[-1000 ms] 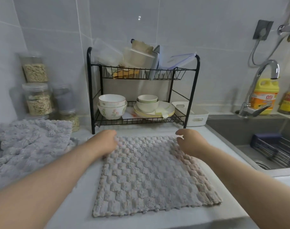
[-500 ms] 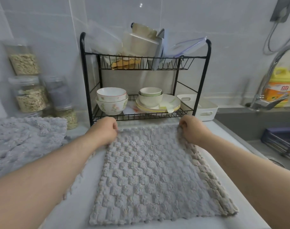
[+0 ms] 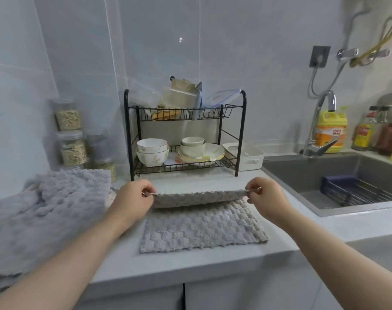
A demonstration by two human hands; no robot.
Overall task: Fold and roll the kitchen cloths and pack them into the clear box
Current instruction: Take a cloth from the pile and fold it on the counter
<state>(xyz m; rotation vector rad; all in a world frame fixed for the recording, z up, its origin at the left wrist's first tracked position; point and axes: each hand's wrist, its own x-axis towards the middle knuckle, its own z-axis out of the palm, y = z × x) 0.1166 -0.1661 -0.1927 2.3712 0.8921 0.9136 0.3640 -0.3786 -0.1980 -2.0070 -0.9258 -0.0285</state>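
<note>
Pinching the far corners of a grey waffle cloth (image 3: 201,229), the left hand (image 3: 132,198) and right hand (image 3: 265,196) are holding its far edge raised above the half lying at the front edge of the countertop (image 3: 190,262) — a yellow bottle (image 3: 330,130) behind the sink (image 3: 302,175) is showing "立白".

We log one legible mark: the two characters 立白, white on a red patch, on the orange label of the yellow detergent bottle (image 3: 330,130). The yellow labels on the dark sauce bottles (image 3: 365,133) at far right carry print, but it is too blurred to read. We find no other readable text.
</note>
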